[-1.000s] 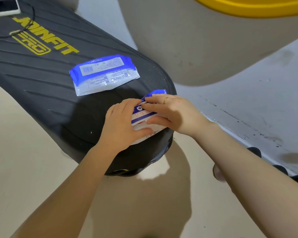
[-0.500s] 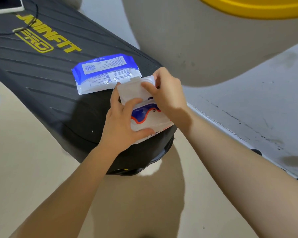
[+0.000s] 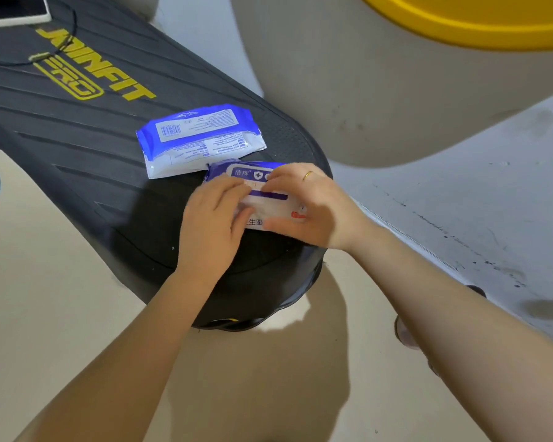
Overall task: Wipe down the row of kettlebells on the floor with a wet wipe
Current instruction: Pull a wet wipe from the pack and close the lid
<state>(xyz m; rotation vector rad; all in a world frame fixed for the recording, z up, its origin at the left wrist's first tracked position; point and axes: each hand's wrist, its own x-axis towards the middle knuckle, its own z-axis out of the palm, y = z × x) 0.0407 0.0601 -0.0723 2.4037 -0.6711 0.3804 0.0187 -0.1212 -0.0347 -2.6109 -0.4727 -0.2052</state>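
Observation:
A blue and white wet wipe pack [image 3: 256, 173] lies face up at the near end of a black step platform [image 3: 77, 138]. My left hand [image 3: 211, 218] holds its left part, fingers on top and thumb at the near edge. From the right, my right hand [image 3: 310, 208] spans the pack, fingers over the flap and thumb on the near side. The flap lies flat. Dark rounded shapes [image 3: 476, 290] and a pinkish one [image 3: 403, 336] on the floor peek out beside my right forearm, possibly kettlebells, mostly hidden.
A second wipe pack [image 3: 198, 138] lies back side up just beyond the first, touching it. A phone [image 3: 13, 11] with a thin cable rests at the platform's far end. A large grey body [image 3: 364, 90] with a yellow top [image 3: 476, 20] stands beyond.
Half a second ago my right hand held the pack's flap lifted open. Now the flap is down flat under both hands, and the pack has turned slightly.

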